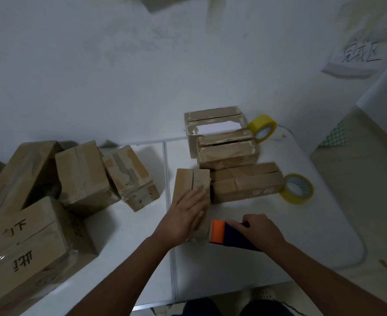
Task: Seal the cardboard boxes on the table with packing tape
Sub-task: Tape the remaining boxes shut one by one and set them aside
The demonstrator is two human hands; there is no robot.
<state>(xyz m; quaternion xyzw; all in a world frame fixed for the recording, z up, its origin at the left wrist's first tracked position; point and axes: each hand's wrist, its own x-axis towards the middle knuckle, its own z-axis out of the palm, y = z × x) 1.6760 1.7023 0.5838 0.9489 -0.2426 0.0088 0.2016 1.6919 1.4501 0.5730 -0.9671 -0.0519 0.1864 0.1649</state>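
A small cardboard box lies lengthwise in the middle of the white table. My left hand presses flat on its near top with straight fingers. Just right of the box, my right hand grips a dark blue tape dispenser with an orange head, the head close to the box's near end. Another box lies crosswise right behind it, and two stacked boxes stand farther back.
A yellow tape roll lies at the right of the crosswise box, and a second roll leans against the back boxes. A pile of several taped boxes fills the table's left side. A handwritten paper sign hangs on the wall.
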